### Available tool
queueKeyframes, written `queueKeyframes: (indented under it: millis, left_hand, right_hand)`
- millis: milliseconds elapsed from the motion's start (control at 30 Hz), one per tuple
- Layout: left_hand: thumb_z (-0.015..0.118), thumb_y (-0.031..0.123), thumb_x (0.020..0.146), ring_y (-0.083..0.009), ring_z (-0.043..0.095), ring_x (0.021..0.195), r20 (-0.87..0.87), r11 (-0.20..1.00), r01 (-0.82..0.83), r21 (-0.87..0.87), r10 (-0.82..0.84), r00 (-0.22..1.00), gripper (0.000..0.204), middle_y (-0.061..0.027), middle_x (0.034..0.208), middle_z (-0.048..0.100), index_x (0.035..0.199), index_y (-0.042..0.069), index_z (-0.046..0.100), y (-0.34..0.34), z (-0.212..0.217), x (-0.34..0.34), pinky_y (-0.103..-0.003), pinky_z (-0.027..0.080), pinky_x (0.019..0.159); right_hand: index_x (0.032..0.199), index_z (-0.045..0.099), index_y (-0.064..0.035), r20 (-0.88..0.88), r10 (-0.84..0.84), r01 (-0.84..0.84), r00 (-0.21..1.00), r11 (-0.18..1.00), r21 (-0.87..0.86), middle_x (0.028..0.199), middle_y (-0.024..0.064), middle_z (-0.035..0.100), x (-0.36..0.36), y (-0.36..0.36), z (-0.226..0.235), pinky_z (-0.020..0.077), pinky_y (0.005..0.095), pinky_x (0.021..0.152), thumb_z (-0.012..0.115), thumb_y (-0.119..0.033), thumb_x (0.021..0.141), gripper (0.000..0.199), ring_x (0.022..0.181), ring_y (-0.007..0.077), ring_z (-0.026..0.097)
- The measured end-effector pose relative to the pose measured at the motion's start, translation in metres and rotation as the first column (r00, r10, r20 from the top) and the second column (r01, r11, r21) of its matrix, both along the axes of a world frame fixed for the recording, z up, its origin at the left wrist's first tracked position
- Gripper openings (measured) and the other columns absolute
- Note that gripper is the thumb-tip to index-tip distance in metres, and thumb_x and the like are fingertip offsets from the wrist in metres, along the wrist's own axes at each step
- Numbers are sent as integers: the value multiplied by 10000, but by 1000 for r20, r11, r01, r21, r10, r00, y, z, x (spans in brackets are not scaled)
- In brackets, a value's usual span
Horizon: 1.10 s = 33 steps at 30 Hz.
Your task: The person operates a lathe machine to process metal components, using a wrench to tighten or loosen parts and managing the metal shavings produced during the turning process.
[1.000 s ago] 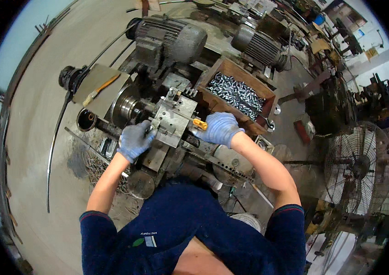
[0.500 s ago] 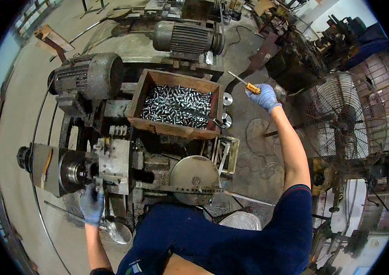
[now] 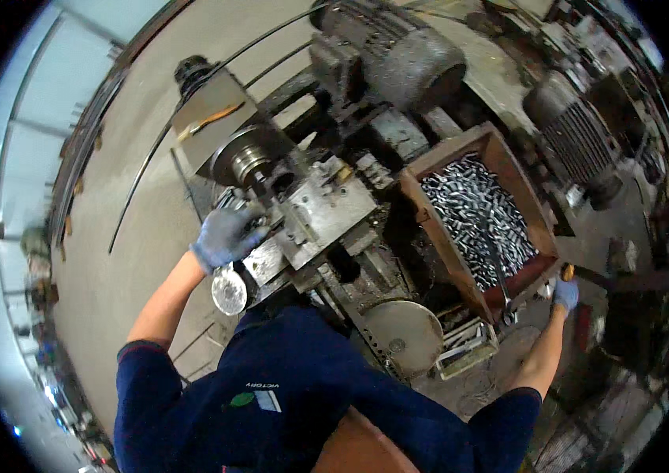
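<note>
My left hand (image 3: 228,236), in a grey-blue glove, is at the front of a lathe, beside its metal carriage block (image 3: 327,217) and just below the chuck (image 3: 249,162). Its finger and thumb are bent toward the block, closed round something too small to make out. My right hand (image 3: 565,295), also gloved, is stretched out past the near right corner of a wooden box (image 3: 449,256). It grips a screwdriver by its orange handle (image 3: 568,272); the shaft is hidden from view. Many small shiny metal sleeves (image 3: 480,217) fill the box, with a dark rod-like tool (image 3: 494,252) lying across them.
A round metal plate (image 3: 401,337) and a small tray of metal bars (image 3: 467,347) are close to my body. A shiny round dish (image 3: 229,292) is below my left hand. Large motors (image 3: 397,55) stand behind. A long dark cable (image 3: 157,142) arcs over the left side.
My view has turned, so the lathe and box appear tilted and shifted right. My right hand has come down from beyond the box to its near right corner; my left stays by the chuck.
</note>
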<state>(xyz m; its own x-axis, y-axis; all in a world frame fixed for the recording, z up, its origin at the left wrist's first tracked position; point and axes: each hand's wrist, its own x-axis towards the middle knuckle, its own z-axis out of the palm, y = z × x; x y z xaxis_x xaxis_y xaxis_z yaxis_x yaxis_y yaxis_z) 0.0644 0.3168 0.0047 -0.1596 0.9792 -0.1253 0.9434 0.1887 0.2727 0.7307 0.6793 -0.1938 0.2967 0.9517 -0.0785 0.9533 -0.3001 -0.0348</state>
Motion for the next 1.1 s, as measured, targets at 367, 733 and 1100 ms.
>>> queueKeyframes:
  millis: [367, 733, 1100]
  left_hand:
    - [565, 376, 815, -381, 565, 632, 21, 999, 16, 48, -17, 1000, 307, -185, 653, 562, 937, 95, 572, -1, -2, 7, -469, 434, 558]
    - [573, 368, 814, -370, 577, 634, 33, 999, -22, 39, 21, 999, 295, -175, 683, 586, 929, 97, 582, -3, 2, 9, -457, 448, 565]
    - [604, 335, 783, -351, 578, 641, -28, 999, 36, 21, -35, 999, 302, -151, 697, 585, 968, 97, 592, -6, -2, 5, -422, 451, 571]
  right_hand:
    - [1031, 637, -60, -122, 26, -24, 992, 1000, 19, 1011, 168, 636, -5, 21, 3, 468, 382, 793, 643, -543, 707, 582, 940, 303, 607]
    - [969, 649, 18, -376, -88, 121, 922, 991, 65, 898, 155, 663, 6, 31, -27, 465, 376, 738, 658, -427, 735, 502, 802, 271, 609]
    - [999, 625, 8, -719, -118, 72, 685, 993, -94, 840, 60, 622, 48, 39, -67, 454, 326, 642, 662, -299, 775, 381, 728, 164, 562]
